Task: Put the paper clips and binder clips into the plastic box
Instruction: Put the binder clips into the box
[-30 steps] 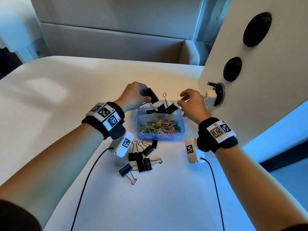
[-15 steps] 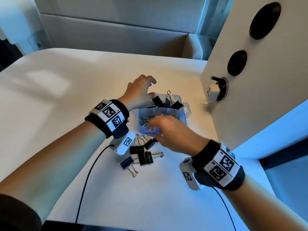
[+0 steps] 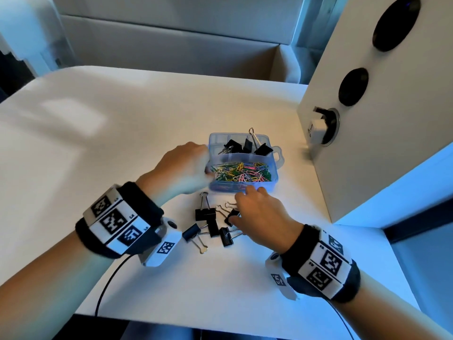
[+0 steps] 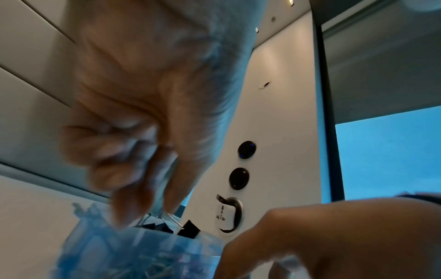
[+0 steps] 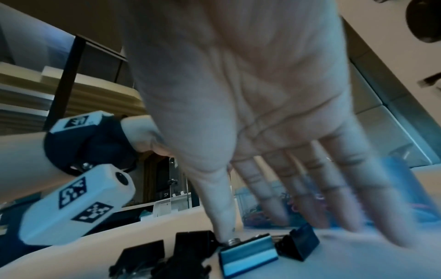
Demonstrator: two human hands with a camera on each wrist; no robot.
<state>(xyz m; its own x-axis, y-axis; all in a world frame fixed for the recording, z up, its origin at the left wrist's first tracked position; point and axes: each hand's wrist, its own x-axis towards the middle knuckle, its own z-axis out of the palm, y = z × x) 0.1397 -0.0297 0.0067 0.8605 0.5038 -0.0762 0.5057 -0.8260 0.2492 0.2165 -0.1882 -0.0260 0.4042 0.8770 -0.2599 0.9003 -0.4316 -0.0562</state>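
A clear blue plastic box stands mid-table. Its near compartment holds coloured paper clips; its far one holds black binder clips. Several more binder clips lie loose on the table in front of the box. My right hand hovers over them with fingers straight and spread. In the right wrist view its thumb presses on one clip. My left hand is at the box's left wall, fingers loosely curled, nothing seen in them; that wrist view is blurred.
A white upright panel with round sockets and a white plug adapter stands close to the right of the box. The white table ends near my body. Black cables trail from both wrists.
My left hand let a binder clip go into the box's far compartment and drew back along its left side. My right hand swung from the box's far right down onto the loose clips.
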